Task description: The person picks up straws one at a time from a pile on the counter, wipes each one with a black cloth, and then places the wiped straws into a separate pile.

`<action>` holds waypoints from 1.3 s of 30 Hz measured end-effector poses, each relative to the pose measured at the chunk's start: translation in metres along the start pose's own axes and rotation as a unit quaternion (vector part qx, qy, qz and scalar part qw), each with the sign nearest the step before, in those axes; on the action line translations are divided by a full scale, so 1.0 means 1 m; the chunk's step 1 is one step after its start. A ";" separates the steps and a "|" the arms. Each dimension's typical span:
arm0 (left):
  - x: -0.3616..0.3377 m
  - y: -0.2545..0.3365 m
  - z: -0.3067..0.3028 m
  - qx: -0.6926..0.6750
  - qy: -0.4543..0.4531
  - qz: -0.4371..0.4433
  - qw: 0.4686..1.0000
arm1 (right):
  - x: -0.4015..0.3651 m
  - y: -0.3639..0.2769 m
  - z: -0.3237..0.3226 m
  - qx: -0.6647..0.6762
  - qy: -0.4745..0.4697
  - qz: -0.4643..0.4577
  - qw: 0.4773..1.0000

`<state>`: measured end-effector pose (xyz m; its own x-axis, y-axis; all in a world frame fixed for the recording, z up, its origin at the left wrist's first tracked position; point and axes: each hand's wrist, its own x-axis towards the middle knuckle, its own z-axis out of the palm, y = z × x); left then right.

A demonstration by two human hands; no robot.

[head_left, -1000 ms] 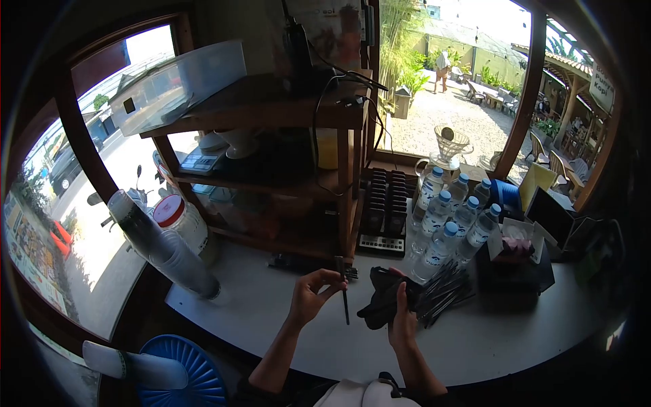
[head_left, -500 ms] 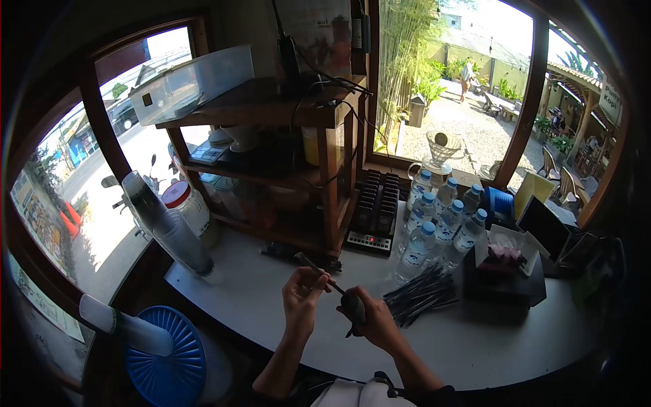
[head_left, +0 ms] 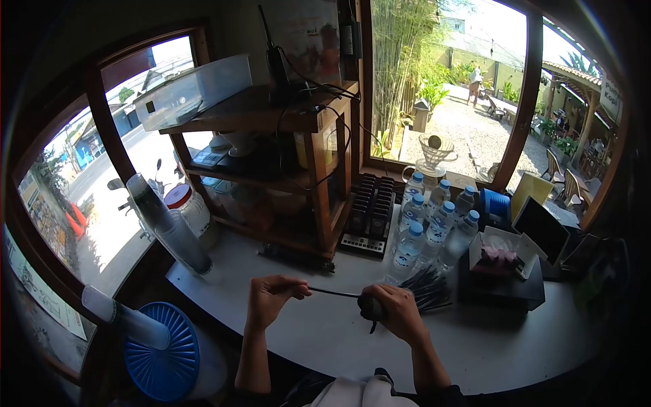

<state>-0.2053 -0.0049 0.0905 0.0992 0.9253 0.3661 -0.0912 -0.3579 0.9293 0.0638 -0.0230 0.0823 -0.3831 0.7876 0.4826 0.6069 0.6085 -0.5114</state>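
My left hand (head_left: 277,298) pinches one end of a thin dark strip (head_left: 333,292) over the white counter (head_left: 305,332). The strip runs taut, nearly level, to my right hand (head_left: 395,311). That hand is closed around a dark rounded bundle (head_left: 370,308), and a short dark end hangs below it. Just right of my right hand lies a pile of thin black strips (head_left: 428,290). Behind it stand several water bottles (head_left: 408,249) with blue caps.
A wooden shelf (head_left: 317,190) stands behind my hands, beside a black device (head_left: 367,216). Stacked cups (head_left: 178,234) lean at the left near a blue lid (head_left: 163,353). A black box (head_left: 502,288) is at the right. Outside the window, a person (head_left: 475,85) stands.
My left hand has moved left and down, away from my right hand. The strip between them is now longer and more level. My right hand has moved slightly right.
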 end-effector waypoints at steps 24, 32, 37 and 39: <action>-0.006 -0.032 0.024 0.028 -0.004 -0.087 0.996 | 0.019 -0.013 0.043 0.498 0.077 0.177 0.845; 0.010 -0.012 0.085 -0.035 0.017 -0.034 0.999 | 0.012 -0.012 0.054 0.484 -0.003 0.165 0.860; 0.011 -0.017 0.095 -0.063 0.103 -0.033 0.992 | 0.011 -0.010 0.039 0.433 -0.031 0.183 0.882; 0.012 -0.022 0.099 -0.101 0.131 -0.027 0.986 | 0.008 -0.007 0.037 0.407 -0.053 0.192 0.891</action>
<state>-0.1041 0.0013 0.0789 -0.1478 0.9522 0.2674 -0.2914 -0.3003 0.9082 0.0300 -0.0173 0.0636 -0.3460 0.9314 0.1129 0.0166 0.1263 -0.9918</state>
